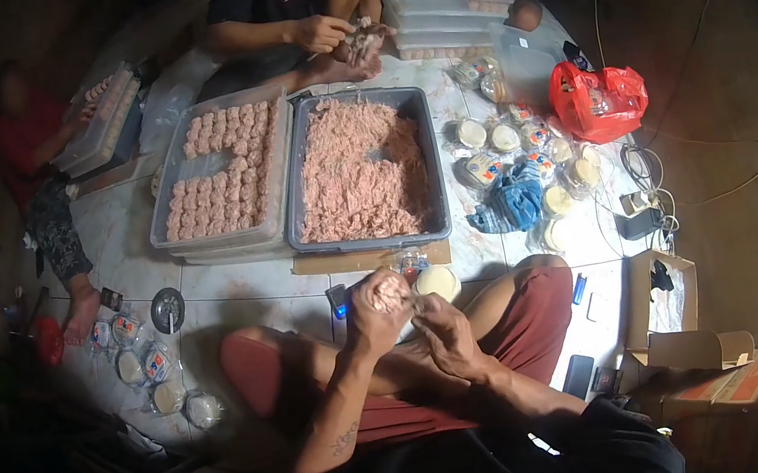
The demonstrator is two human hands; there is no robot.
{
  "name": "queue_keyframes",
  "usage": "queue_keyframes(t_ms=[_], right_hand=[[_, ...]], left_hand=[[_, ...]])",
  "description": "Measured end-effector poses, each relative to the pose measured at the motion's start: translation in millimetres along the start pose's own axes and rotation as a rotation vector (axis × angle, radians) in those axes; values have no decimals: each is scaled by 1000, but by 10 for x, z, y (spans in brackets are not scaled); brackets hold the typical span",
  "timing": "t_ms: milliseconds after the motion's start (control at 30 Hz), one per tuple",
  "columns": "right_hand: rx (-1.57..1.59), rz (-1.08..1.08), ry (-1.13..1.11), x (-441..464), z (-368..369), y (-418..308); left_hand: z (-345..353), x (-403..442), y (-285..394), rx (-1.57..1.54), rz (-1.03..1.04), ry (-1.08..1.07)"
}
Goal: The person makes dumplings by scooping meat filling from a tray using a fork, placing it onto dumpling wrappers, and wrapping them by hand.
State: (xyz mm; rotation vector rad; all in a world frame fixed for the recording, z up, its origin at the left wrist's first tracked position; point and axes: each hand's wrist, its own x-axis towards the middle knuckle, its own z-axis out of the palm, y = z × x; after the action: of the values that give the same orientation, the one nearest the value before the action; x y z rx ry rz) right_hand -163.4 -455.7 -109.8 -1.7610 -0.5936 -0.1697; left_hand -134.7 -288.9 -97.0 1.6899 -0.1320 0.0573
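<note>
Above my crossed legs, my left hand (378, 315) is curled around a lump of pink meat filling (390, 293). My right hand (449, 337) is closed beside it, fingertips pinched close to the left hand; what they grip is too small to make out. Just behind the hands lies a stack of pale round wrappers (437, 283). Beyond it stands a grey tub (298, 234) with pink minced meat filling (351, 176), hollowed at the right. To its left, rows of shaped dumplings (215, 202) fill much of a clear plastic tray (160, 231) stacked on others.
Wrapper packs (472, 133), a blue cloth (512, 202) and a red plastic bag (599, 99) lie at right. More packs (159, 361) sit at left near a dark dish (168, 310). A phone (578, 373) and cardboard box (655, 300) are right. Co-workers (281, 12) sit beyond.
</note>
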Motion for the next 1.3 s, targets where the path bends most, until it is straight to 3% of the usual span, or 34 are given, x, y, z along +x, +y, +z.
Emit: queue_keyframes(t_ms=[33,67,133,167,200,300,400,667,733,767,800,867,933,1000,1033,1067,1133,1200,1233,1267,1300], right_hand=[[-99,162,-65,41,-89,-63],[-95,161,-69,18,-137,-73],[0,253,21,-18,-238,-63],[-81,217,-52,-14,-354,-87],[-80,217,-55,-48,-367,-60],[362,558,-68,-249,-311,4],[489,530,-78,-268,-205,22],[360,306,-100,-136,52,-59],[8,33,65,-97,184,-63],[-95,0,69,-25,145,-161],[-93,-6,68,27,25,-222],[-169,280,-199,17,-265,-284],[10,307,52,87,-424,-444],[-265,66,-21,332,-598,-674],[-292,0,-72,381,-601,-635],[-315,-66,-127,407,-591,-564],[-301,0,-209,398,-592,-535],[-352,78,-221,460,-758,-651],[-194,257,-199,437,-801,-720],[-195,267,-207,409,-785,-740],[-159,347,-123,408,-761,-752]], left_hand=[[35,13,-41,104,-7,137],[-8,10,91,106,-9,141],[-162,18,335,188,83,89],[-312,6,358,145,82,-45],[-325,-1,384,146,80,-42],[-359,-53,468,245,8,121],[-367,-44,438,-118,45,-17],[-146,30,316,56,237,1],[50,-26,258,161,219,109],[40,-13,239,144,175,131],[-1,9,237,131,132,153],[-75,15,276,7,125,202],[-182,61,197,-126,125,253],[-313,111,112,-11,73,-127],[-335,103,231,324,-1,-218],[-283,151,361,313,0,-214],[-230,161,495,596,-71,-192],[-332,95,314,584,-9,-50],[-415,40,307,267,-12,-131],[-469,-11,316,-56,-11,-214],[-519,-23,425,95,-21,-201]])
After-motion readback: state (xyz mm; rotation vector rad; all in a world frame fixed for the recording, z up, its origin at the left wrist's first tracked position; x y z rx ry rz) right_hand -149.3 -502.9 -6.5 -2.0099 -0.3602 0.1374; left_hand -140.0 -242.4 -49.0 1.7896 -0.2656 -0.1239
